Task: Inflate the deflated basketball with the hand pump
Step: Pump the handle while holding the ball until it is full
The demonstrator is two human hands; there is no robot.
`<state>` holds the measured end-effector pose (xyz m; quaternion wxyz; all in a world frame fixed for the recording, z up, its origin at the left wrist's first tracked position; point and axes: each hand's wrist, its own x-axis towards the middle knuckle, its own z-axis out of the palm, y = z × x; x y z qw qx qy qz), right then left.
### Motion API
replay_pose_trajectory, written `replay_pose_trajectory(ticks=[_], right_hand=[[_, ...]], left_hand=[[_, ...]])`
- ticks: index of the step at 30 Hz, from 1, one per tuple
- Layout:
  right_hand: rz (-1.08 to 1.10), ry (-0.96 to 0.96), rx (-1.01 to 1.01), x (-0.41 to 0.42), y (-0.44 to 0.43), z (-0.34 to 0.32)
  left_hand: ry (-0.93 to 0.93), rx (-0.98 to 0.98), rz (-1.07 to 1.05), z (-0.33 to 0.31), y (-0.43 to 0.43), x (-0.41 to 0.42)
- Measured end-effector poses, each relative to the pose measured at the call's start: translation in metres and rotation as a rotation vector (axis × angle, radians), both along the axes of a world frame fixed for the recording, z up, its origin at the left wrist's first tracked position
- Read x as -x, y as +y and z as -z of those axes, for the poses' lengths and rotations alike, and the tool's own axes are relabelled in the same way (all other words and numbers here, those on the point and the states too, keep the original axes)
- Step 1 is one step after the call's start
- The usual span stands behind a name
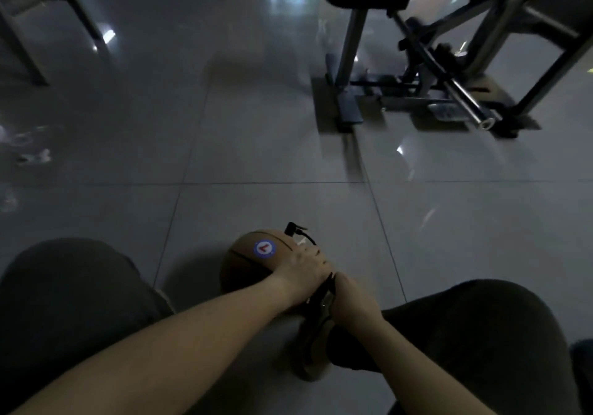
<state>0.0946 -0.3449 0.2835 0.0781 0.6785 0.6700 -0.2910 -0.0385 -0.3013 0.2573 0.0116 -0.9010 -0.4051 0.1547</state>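
Note:
A brown basketball (253,264) with a round blue and red logo lies on the tiled floor between my knees. A black hose (301,233) curves over its top to a black nozzle at the ball. The black hand pump (324,296) stands against the ball's right side. My left hand (305,273) reaches across the ball and grips the pump's upper body, fingers toward the hose. My right hand (349,302) grips the pump from the right, just behind the left hand. Most of the pump is hidden by both hands.
My dark-trousered knees frame the ball on the left (70,302) and right (481,324). My shoe (313,350) sits below the pump. A metal exercise machine (417,71) stands on the floor at the far right, and furniture legs (29,39) at the far left.

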Motion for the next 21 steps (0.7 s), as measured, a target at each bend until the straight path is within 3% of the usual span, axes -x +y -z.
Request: replay_pose_trajectory(ticks=[2,11,14,21], right_hand=[[-0.050,-0.026,-0.052,-0.007,0.006,-0.021],[-0.296,-0.104,-0.654,-0.026,0.021,-0.125],[-0.280,-0.117,-0.731,-0.029,0.015,-0.112],[-0.217,-0.184,-0.772,-0.022,0.004,-0.052]], left_hand=[[-0.016,-0.022,-0.048,-0.017,0.006,-0.003],[-0.302,-0.247,-0.108,-0.139,0.010,-0.011],[-0.320,-0.325,-0.042,-0.138,-0.002,-0.014],[-0.421,-0.281,-0.093,-0.082,-0.016,-0.017]])
